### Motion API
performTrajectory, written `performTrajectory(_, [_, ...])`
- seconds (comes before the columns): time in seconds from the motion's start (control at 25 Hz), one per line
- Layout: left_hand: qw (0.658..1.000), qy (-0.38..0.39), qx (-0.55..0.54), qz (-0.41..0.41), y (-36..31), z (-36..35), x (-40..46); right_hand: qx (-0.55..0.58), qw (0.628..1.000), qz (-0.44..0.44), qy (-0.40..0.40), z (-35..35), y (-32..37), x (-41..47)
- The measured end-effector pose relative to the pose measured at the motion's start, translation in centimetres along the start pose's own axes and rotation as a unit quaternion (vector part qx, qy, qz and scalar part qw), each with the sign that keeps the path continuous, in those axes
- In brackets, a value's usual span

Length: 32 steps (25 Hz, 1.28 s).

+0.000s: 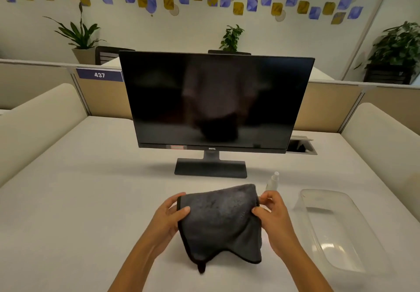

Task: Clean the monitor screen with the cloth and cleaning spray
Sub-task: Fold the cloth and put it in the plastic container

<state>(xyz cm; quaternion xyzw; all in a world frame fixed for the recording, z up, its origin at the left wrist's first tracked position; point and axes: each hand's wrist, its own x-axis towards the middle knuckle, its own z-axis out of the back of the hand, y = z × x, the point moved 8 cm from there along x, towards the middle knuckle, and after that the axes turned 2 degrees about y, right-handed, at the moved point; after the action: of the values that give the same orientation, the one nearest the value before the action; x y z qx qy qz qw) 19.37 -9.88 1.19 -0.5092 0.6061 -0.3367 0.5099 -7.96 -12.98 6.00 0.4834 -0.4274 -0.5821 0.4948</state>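
Note:
A dark grey cloth (220, 221) hangs folded above the white desk, held by both hands. My left hand (169, 215) pinches its left edge and my right hand (273, 214) pinches its right edge. Behind the cloth stands a black monitor (216, 101) with a dark, switched-off screen, on a flat black base (210, 168). A small clear spray bottle (272, 181) with a white cap stands upright on the desk, just beyond my right hand and right of the monitor base.
A clear plastic tub (341, 230) lies on the desk at the right. A cable hatch (300, 147) is set in the desk behind the monitor's right corner. Beige partitions (38, 119) bound the desk (79, 201) on the left, right and back.

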Motion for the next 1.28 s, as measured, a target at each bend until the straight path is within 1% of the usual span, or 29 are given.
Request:
performTrajectory(0.12, [0.998,0.003,0.052,-0.023,-1.6,-1.2,-0.2,0.009,1.0,0.014,-0.006,0.4,-0.4,-0.3])
performTrajectory(0.24, [0.996,0.003,0.077,-0.039,-2.7,-1.1,-0.1,0.005,1.0,-0.013,0.0,0.5,-1.0,0.0])
performTrajectory(0.32, [0.994,0.011,0.095,-0.046,-3.2,-0.4,0.1,0.015,0.999,-0.036,0.031,-0.2,-1.6,0.1])
performTrajectory(0.4, [0.988,0.01,0.147,-0.047,-3.3,0.4,0.5,-0.03,0.996,-0.057,0.06,-1.5,-2.7,0.2])
performTrajectory(0.44, [0.981,0.001,0.189,-0.046,-3.1,0.8,1.0,-0.063,0.994,-0.064,0.063,-2.1,-3.5,0.4])
performTrajectory(0.52, [0.959,-0.026,0.277,-0.05,-2.4,1.4,2.1,-0.13,0.988,-0.064,0.042,-2.9,-4.7,1.0])
performTrajectory(0.6, [0.927,-0.062,0.364,-0.058,-2.0,1.7,3.2,-0.193,0.98,-0.047,0.007,-3.1,-5.1,1.9])
performTrajectory(0.68, [0.899,-0.092,0.423,-0.073,-1.8,1.8,4.3,-0.221,0.974,-0.041,-0.006,-3.4,-5.3,2.9])
performTrajectory(0.72, [0.895,-0.099,0.429,-0.075,-1.7,1.8,4.8,-0.213,0.976,-0.046,-0.003,-3.6,-5.4,3.2])
performTrajectory(0.76, [0.903,-0.099,0.414,-0.063,-1.4,1.8,5.2,-0.196,0.979,-0.055,0.003,-3.9,-5.6,3.4])
performTrajectory(0.88, [0.946,-0.077,0.314,0.032,0.6,1.5,5.5,-0.169,0.982,-0.085,0.022,-4.6,-6.4,3.6])
performTrajectory(0.96, [0.955,-0.063,0.283,0.055,1.1,1.2,5.1,-0.16,0.982,-0.094,0.026,-4.8,-6.6,3.4])
performTrajectory(1.04, [0.962,-0.048,0.268,0.037,0.9,0.9,4.6,-0.139,0.986,-0.093,0.028,-4.8,-6.3,2.9])
performTrajectory(1.12, [0.963,-0.028,0.266,-0.012,0.5,0.8,3.7,-0.112,0.989,-0.087,0.031,-4.7,-6.0,2.2])
performTrajectory(1.2, [0.956,0.001,0.285,-0.068,0.0,0.8,2.1,-0.116,0.99,-0.071,0.038,-4.3,-5.9,1.4])
performTrajectory(1.28, [0.942,0.045,0.308,-0.128,-0.2,0.9,0.3,-0.154,0.986,-0.04,0.053,-3.8,-5.8,0.4])
